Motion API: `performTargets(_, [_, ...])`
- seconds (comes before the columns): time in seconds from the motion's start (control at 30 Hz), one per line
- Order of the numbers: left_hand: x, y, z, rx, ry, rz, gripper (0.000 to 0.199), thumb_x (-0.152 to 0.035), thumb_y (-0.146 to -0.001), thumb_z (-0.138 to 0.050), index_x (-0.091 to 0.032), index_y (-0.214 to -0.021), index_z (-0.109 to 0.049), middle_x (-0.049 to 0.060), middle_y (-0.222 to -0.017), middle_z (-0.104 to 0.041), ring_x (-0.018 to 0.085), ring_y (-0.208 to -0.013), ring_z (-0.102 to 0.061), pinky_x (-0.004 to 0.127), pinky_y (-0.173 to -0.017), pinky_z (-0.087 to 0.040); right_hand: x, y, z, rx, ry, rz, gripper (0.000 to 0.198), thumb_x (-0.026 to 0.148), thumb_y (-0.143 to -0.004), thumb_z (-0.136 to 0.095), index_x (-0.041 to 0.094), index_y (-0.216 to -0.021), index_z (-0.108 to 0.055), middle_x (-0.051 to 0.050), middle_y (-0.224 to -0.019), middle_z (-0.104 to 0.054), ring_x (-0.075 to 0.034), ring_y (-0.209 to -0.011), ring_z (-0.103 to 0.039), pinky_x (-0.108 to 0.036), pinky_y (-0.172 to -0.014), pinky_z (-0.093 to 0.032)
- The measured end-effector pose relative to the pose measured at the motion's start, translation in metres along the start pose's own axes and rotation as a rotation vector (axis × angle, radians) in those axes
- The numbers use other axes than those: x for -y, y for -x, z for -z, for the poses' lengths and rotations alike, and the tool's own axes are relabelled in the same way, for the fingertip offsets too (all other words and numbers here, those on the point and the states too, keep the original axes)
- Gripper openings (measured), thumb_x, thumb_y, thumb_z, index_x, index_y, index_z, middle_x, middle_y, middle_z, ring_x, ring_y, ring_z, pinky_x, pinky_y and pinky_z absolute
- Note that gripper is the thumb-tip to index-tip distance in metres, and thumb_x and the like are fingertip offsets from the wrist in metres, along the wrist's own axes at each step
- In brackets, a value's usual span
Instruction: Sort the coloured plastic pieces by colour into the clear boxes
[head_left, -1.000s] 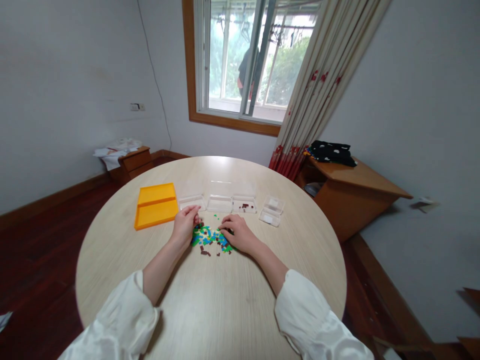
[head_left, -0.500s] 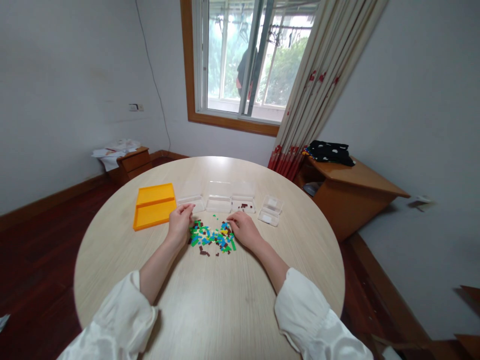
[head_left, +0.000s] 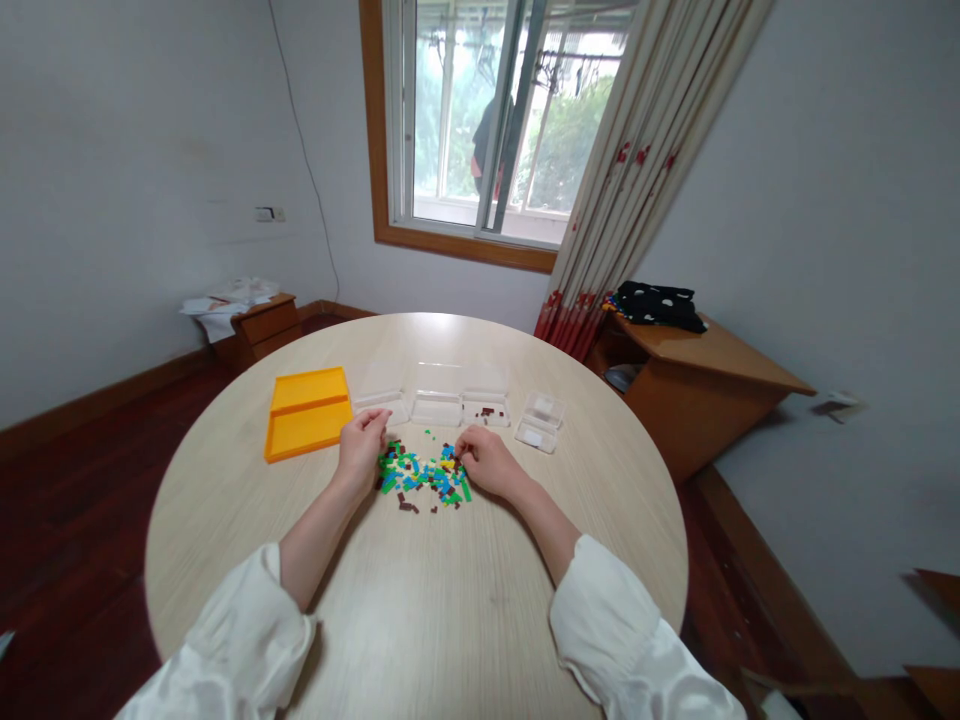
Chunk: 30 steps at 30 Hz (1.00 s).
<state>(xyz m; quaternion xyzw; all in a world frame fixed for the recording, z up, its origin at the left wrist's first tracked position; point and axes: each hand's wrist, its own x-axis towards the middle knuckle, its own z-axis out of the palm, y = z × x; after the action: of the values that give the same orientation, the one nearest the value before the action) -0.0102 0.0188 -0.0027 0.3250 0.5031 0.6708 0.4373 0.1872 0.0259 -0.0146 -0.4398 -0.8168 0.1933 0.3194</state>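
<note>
A loose pile of small building bricks (head_left: 424,474) in green, blue, brown, yellow and white lies on the round table between my hands. My left hand (head_left: 363,447) is at the pile's left edge, thumb and fingers pinched together; what they hold, if anything, is too small to make out. At the upper right edge of the pile my right hand (head_left: 486,460) curls down, its fingertips closed among the bricks. Whether a brick is between them is hidden. Just beyond the hands, a clear plastic box (head_left: 496,421) with its lid up holds several brown bricks.
An open yellow case (head_left: 309,438) lies left of my left hand. Clear boxes (head_left: 437,418) stand in a row behind the pile, and a smaller open clear box (head_left: 537,437) sits to the right. The round table (head_left: 420,620) has a curved edge. A person (head_left: 484,150) is beyond the window.
My right hand has curled its fingers in more at the pile's edge. My left hand stays nearly where it was, still pinched. The view has shifted very slightly.
</note>
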Motion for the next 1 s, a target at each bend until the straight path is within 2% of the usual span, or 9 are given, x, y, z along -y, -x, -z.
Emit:
performTargets(0.27, [-0.003, 0.002, -0.001, 0.004, -0.001, 0.000, 0.028, -0.037, -0.052, -0.067, -0.014, -0.066, -0.057, -0.010, -0.043, -0.032, 0.004, -0.039, -0.029, 0.017, -0.038, -0.022, 0.005, 0.003, 0.001, 0.090, 0.008, -0.031, 0.019, 0.005, -0.071, -0.053, 0.015, -0.076, -0.068, -0.004, -0.076, -0.066, -0.012, -0.069, -0.057, -0.024, -0.067, -0.045])
performTargets(0.57, [0.000, 0.000, 0.000, 0.002, -0.006, 0.000, 0.028, -0.037, -0.053, -0.067, -0.014, -0.066, -0.057, -0.010, -0.043, -0.031, 0.004, -0.039, -0.028, 0.018, -0.038, -0.021, 0.004, 0.005, 0.014, 0.211, -0.046, -0.047, 0.033, 0.000, -0.068, -0.051, 0.016, -0.088, -0.072, -0.005, -0.086, -0.068, -0.013, -0.075, -0.060, -0.025, -0.071, -0.047])
performTargets(1.0, [0.004, -0.002, 0.001, 0.012, -0.021, -0.011, 0.029, -0.038, -0.054, -0.067, -0.014, -0.068, -0.059, -0.010, -0.044, -0.033, 0.004, -0.039, -0.029, 0.018, -0.038, -0.021, -0.003, 0.004, 0.011, 0.204, -0.132, -0.103, 0.021, 0.009, -0.073, -0.055, 0.016, -0.083, -0.072, -0.005, -0.086, -0.070, -0.015, -0.078, -0.063, -0.028, -0.075, -0.049])
